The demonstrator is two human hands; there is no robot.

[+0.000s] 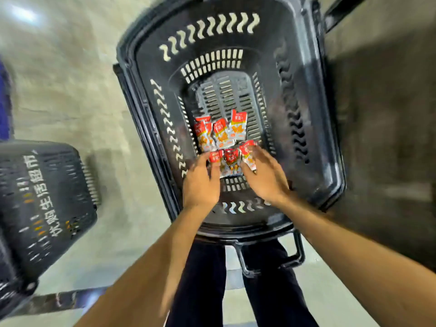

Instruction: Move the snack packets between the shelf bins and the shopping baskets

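In the black basket [306, 119], snack packets [221, 135].

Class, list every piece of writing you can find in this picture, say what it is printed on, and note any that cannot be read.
"优购生活超市": white characters on the side wall of the black basket on the left.
Snack packets in the middle basket: white print on the red tops, too blurred to read.
No other text is visible.
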